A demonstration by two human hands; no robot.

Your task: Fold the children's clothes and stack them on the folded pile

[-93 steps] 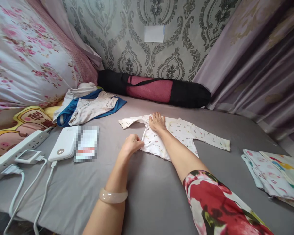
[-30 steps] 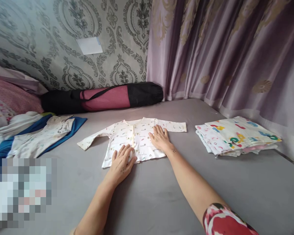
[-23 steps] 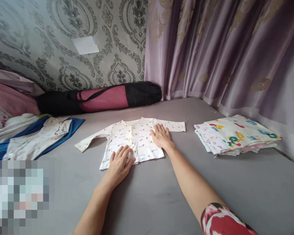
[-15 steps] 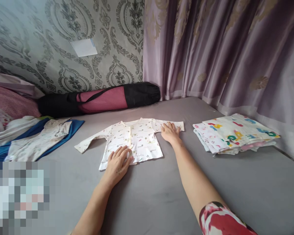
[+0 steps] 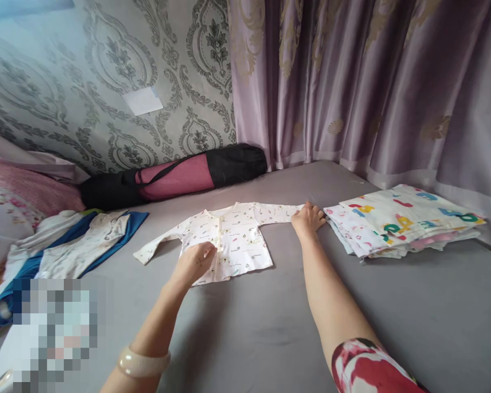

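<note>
A small white baby shirt (image 5: pixel 229 237) with tiny coloured prints lies flat on the grey bed sheet (image 5: pixel 249 327), front up, both sleeves spread out. My left hand (image 5: pixel 194 262) rests on the shirt's lower left part, its fingers bent down onto the cloth. My right hand (image 5: pixel 308 217) lies at the cuff end of the shirt's right sleeve, fingers curled on the fabric. Whether that hand pinches the cuff I cannot make out.
A stack of folded printed cloths (image 5: pixel 401 221) lies just right of my right hand. A black and pink mat bag (image 5: pixel 180 174) lies along the wall. Loose clothes on a blue cloth (image 5: pixel 69 245) lie at left. Purple curtains (image 5: pixel 372 87) hang behind.
My right hand slid right from the shirt's body along the sleeve to its cuff. My left hand stayed on the lower left of the shirt and curled its fingers. The view shifted slightly.
</note>
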